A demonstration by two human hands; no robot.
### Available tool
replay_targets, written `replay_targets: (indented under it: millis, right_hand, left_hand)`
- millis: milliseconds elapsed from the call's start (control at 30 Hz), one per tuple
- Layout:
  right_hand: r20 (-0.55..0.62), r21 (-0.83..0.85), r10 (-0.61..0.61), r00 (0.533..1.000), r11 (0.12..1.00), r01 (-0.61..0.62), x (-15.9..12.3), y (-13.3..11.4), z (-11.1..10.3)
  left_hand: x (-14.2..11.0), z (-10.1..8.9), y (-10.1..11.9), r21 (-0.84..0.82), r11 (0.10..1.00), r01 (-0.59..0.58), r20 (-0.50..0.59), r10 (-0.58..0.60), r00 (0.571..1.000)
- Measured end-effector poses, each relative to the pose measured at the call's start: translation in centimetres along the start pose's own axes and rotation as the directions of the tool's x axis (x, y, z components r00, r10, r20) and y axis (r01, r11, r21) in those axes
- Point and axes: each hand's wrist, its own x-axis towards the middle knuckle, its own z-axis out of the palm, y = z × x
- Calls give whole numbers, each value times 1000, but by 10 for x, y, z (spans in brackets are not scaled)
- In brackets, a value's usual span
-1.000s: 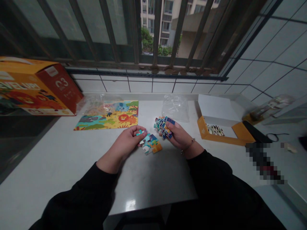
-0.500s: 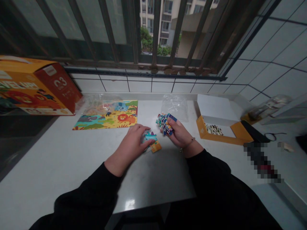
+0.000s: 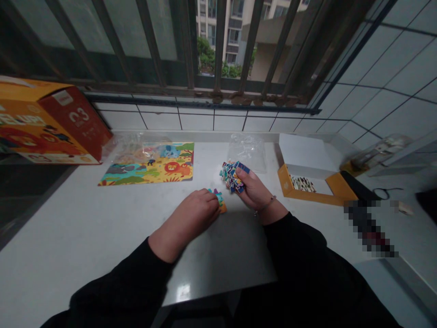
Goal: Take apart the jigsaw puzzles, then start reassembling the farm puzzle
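My left hand [image 3: 196, 212] is curled over a small group of joined jigsaw pieces [image 3: 222, 207] on the white counter and hides most of them. A teal jigsaw piece [image 3: 215, 194] shows at its fingertips. My right hand [image 3: 254, 189] grips a thick bunch of colourful jigsaw pieces [image 3: 231, 176], held just above the counter. A printed jungle-animal puzzle picture [image 3: 146, 165] with a lion lies flat to the left of both hands.
An orange and red puzzle box [image 3: 51, 120] stands at the far left. Clear plastic bags [image 3: 246, 152] lie at the back. At right sit a white box lid [image 3: 305, 155] and an orange box tray [image 3: 314, 193] holding pieces. Window bars and tiled walls border the counter.
My left hand has moved up and forward over the pieces on the counter, now covering most of them. My right hand keeps its bunch of pieces in about the same place.
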Motion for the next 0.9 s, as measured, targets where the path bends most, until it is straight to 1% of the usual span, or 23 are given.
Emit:
replay_targets:
  millis: [100, 267, 367, 467, 533, 700, 800, 900]
  right_hand:
    - [-4, 8, 3, 1000, 1000, -3, 0, 0, 0]
    - [-3, 4, 11, 1000, 1000, -11, -1, -2, 1]
    - [-4, 6, 12, 1000, 1000, -12, -1, -2, 2]
    - [4, -8, 5, 1000, 1000, -5, -1, -1, 1]
    - [7, -11, 7, 1000, 1000, -6, 0, -1, 0]
    - [0, 30, 7, 1000, 1000, -7, 1, 1, -2]
    - [-6, 50, 10, 1000, 999, -10, 1, 1, -2]
    - [-8, 55, 14, 1000, 998, -13, 1, 2, -2]
  left_hand:
    - [-2, -1, -1, 30, 1000, -2, -21, 3, 1000]
    - [-1, -1, 0, 154, 988, 29, 32, -35, 999]
    - [1, 1, 1, 189, 981, 45, 31, -51, 998]
    - [2, 1, 1, 192, 979, 72, 17, -77, 997]
    - [2, -1, 1, 197, 974, 111, 9, -115, 993]
    - [3, -1, -3, 221, 957, 191, -14, -192, 981]
    - [5, 1, -4, 226, 952, 207, -39, -203, 978]
    - [5, 0, -4, 161, 971, 175, -34, -172, 985]
